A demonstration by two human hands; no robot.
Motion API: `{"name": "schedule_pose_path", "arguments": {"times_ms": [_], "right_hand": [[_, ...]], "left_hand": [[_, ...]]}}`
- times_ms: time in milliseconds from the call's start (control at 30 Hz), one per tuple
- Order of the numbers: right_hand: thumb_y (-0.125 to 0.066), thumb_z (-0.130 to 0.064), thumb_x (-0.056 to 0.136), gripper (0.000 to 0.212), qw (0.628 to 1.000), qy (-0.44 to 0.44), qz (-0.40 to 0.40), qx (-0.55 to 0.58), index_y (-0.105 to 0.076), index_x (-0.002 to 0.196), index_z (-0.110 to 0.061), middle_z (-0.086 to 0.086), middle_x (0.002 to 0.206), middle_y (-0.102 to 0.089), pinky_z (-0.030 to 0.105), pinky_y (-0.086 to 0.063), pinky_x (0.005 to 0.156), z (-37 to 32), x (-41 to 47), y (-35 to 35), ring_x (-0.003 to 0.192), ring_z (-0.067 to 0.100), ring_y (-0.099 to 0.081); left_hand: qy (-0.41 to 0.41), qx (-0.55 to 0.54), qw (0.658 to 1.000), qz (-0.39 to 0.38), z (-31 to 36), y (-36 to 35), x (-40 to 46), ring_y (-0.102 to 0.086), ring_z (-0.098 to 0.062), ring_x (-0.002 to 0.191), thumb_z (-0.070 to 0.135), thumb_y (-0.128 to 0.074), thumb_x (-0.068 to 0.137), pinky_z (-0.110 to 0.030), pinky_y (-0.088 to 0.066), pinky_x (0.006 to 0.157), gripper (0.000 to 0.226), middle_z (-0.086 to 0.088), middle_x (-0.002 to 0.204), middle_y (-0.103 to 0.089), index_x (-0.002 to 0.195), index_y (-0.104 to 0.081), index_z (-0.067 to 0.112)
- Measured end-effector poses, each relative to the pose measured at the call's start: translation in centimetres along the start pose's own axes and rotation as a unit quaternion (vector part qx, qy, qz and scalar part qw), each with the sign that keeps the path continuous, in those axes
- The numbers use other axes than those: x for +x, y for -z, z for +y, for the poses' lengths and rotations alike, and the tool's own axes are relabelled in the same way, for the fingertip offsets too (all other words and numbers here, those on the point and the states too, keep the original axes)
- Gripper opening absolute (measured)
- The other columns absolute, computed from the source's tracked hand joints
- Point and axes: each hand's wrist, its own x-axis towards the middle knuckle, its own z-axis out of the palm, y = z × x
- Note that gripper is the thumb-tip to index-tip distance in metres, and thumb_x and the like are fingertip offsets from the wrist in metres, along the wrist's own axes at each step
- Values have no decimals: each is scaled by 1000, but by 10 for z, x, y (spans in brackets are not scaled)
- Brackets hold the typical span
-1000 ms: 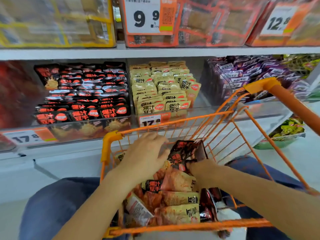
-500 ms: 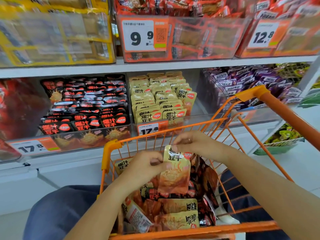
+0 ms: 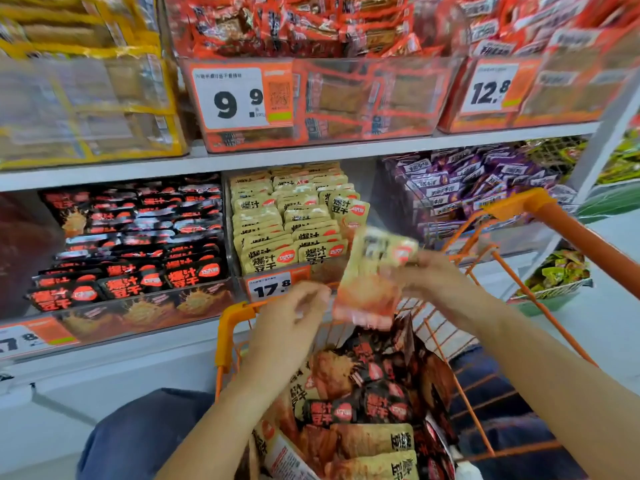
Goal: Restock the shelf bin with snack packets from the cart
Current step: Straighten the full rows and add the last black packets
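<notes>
The packet [image 3: 372, 275] above the cart [image 3: 540, 216] is smearing with motion blur, its print unreadable. The right hand [image 3: 440, 278] at its top edge is blurring too, so its grip is not showing clearly. The left hand [image 3: 294, 313], left of the packet, is also blurring. The picture's bottom edge is cutting off the cart's near packets.

Both forearms bare, no sleeves in view, no watch or bands at the wrists. Left hand [image 3: 294, 320] & right hand [image 3: 440, 282]: blurred, no gloves; rings can't tell. Legs in dark blue trousers, prob. denim: left knee [image 3: 138, 434] below at left, right leg [image 3: 498, 410] seen thru orange bars at right. Nothing else of the body in view.
</notes>
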Motion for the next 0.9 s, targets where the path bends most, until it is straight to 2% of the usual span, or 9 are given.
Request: {"name": "schedule_pose_path", "arguments": {"times_ms": [67, 200, 300, 400, 467, 567, 700, 833, 900], "right_hand": [[-60, 1, 86, 17, 992, 47, 111, 41, -66, 92, -13, -6, 78, -73, 21, -54, 61, -13, 21, 8, 71, 7, -69], [-65, -2, 86, 5, 975, 56, 214, -11, -64, 91, -2, 8, 91, -68, 38, -55, 80, -19, 79, 18, 87, 21, -68], [-65, -2, 86, 12, 977, 6, 206, -55, -62, 79, -11, 10, 87, -64, 44, -51, 84, -11, 125, 19, 84, 23, -62], [-63, 0, 87, 20, 982, -34, 184, -40, -56, 73, -12, 6, 76, -58, 43, -50, 83, -2, 161, 17, 81, 22, -57], [-61, 0, 88, 13, 985, -60, 151, -66, -61, 98, -7, 13, 93, -63, 40, -51, 86, 8, 177, 13, 94, 28, -61], [-61, -3, 88, 39, 971, -122, 125, -160, -55, 126, 0, 18, 127, -58, 39, -49, 96, 31, 196, 9, 116, 32, -58], [-48, -26, 97, 38, 888, -90, 156, -424, -57, 126, -4, 19, 130, -58, 34, -41, 99, 31, 197, -2, 121, 31, -54], [-65, -28, 87, 33, 829, -123, 31, -544, -66, 114, -10, 13, 121, -64, 26, -47, 79, 33, 204, -3, 111, 25, -60], [-67, -25, 85, 32, 809, -127, 13, -574, -67, 113, -10, 12, 120, -64, 27, -47, 83, 34, 206, -3, 109, 25, -61]], "left_hand": [[-49, 104, 991, 63, 6, 7, 18, -52, 10, 98, 33, -52, 95, -5, -36, 79, 17, 22, 107, -62, 108, -63, 31], [-96, 288, 938, 168, -9, 2, 65, -35, -28, 134, 29, -50, 94, -39, -20, 115, 38, -9, 135, -53, 127, -56, 11], [-86, 347, 916, 184, -32, -11, 75, -33, -28, 133, 34, -41, 92, -37, -5, 116, 46, -11, 133, -54, 127, -55, 8], [-106, 382, 895, 206, -44, -17, 78, -37, -26, 129, 31, -41, 90, -43, -15, 114, 44, -11, 127, -59, 121, -60, 6], [-111, 385, 891, 213, -45, -17, 79, -42, -26, 126, 29, -42, 89, -43, -18, 114, 42, -9, 126, -60, 119, -61, 7], [-123, 389, 888, 212, -46, -16, 79, -43, -23, 125, 29, -43, 90, -41, -19, 114, 40, -7, 127, -59, 120, -61, 9], [-126, 384, 890, 209, -48, -13, 80, -42, -21, 125, 27, -48, 90, -36, -16, 114, 37, -6, 129, -58, 122, -61, 11], [-132, 381, 889, 218, -48, -13, 81, -42, -20, 124, 25, -51, 90, -35, -16, 114, 35, -5, 129, -58, 120, -61, 11], [-132, 381, 887, 223, -48, -14, 81, -44, -21, 124, 25, -51, 89, -35, -16, 114, 35, -5, 129, -58, 120, -61, 11]]}}
